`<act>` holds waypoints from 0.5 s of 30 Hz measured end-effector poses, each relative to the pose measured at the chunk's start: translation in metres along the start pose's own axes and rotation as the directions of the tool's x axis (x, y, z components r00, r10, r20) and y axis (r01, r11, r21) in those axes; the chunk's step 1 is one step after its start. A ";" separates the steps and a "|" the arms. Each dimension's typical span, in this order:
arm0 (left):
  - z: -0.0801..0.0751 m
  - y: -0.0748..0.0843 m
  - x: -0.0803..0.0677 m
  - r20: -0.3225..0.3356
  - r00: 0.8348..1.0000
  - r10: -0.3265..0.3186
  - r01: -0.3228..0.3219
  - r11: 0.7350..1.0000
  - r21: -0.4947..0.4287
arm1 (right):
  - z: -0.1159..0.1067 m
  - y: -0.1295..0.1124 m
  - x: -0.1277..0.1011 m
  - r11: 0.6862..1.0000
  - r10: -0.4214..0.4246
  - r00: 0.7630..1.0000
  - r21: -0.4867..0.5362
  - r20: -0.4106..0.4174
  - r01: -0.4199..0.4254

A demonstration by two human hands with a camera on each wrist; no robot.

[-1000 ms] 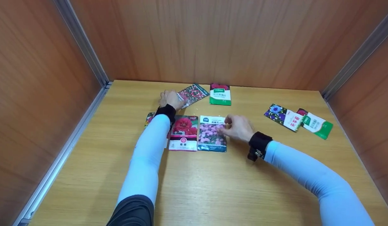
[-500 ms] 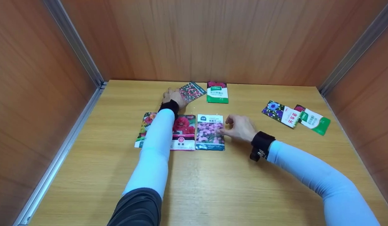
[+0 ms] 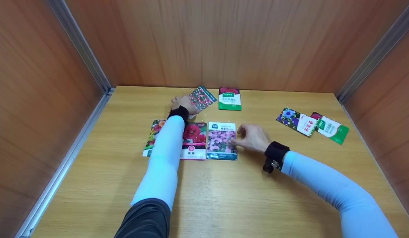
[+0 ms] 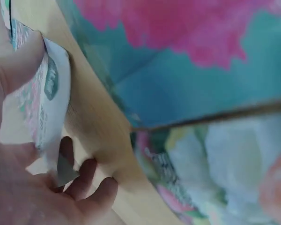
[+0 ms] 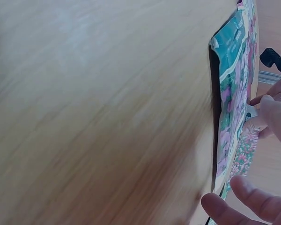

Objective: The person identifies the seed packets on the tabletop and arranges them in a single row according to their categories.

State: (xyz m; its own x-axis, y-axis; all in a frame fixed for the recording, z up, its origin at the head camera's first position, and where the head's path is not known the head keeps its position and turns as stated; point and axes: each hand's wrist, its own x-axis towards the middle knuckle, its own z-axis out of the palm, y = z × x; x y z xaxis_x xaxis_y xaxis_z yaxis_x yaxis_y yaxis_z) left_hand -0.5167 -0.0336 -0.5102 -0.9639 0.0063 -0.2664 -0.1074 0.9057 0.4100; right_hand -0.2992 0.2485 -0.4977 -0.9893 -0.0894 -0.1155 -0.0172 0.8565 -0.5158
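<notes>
Head view shows the left hand (image 3: 182,103) pinching a red-flowered seed packet (image 3: 202,97), while the right hand (image 3: 252,138), fingers loosely curled, touches the pink-flowered packet (image 3: 221,140).

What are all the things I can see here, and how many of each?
Seed packets on the table:
Pink-flower packet: one, pink and teal, centre, right hand touching its edge.
Red-flower packet: one, red and white, left of it.
Orange-flower packet: one, partly under the left arm.
Red-speckled packet: one, at the back, held by the left hand.
Green packet: one, at the back.
Blue-flower packet: one, right.
Green-and-white packet: one, far right.
Left hand: one.
Right hand: one.
</notes>
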 end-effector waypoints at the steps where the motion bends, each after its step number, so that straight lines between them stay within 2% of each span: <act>1: 0.004 -0.005 0.011 -0.024 1.000 0.005 -0.005 1.000 -0.021 | 0.001 0.000 0.000 1.000 -0.003 1.000 0.003 -0.002 0.003; 4: 0.014 -0.022 0.040 -0.095 0.995 0.025 -0.037 0.992 -0.121 | 0.001 0.001 0.001 1.000 -0.015 1.000 0.017 -0.002 0.015; 6: 0.017 -0.034 0.057 -0.098 0.995 0.011 -0.033 0.975 -0.220 | 0.000 0.001 0.002 0.999 -0.020 1.000 0.027 -0.003 0.020; 8: 0.009 -0.036 0.049 -0.050 0.998 -0.037 0.016 0.929 -0.369 | 0.000 0.001 0.002 0.999 -0.022 1.000 0.032 -0.003 0.022; 11: -0.007 -0.033 0.025 0.056 0.992 -0.109 0.121 0.819 -0.561 | -0.002 0.001 0.003 0.999 -0.012 1.000 0.041 -0.001 0.012; 13: -0.018 -0.027 0.001 0.104 0.985 -0.138 0.172 0.743 -0.647 | -0.003 0.000 0.003 0.999 -0.005 1.000 0.047 0.001 0.005; 15: -0.023 -0.026 -0.013 0.127 0.981 -0.147 0.194 0.695 -0.693 | -0.003 -0.001 0.003 0.999 0.001 1.000 0.053 0.007 -0.001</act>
State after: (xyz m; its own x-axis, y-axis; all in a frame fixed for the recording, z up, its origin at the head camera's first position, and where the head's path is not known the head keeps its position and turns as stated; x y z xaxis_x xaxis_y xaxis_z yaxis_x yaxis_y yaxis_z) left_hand -0.5069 -0.0667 -0.4967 -0.8987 -0.0734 -0.4324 -0.4304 0.3367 0.8375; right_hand -0.3021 0.2488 -0.4948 -0.9882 -0.0925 -0.1220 -0.0084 0.8285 -0.5599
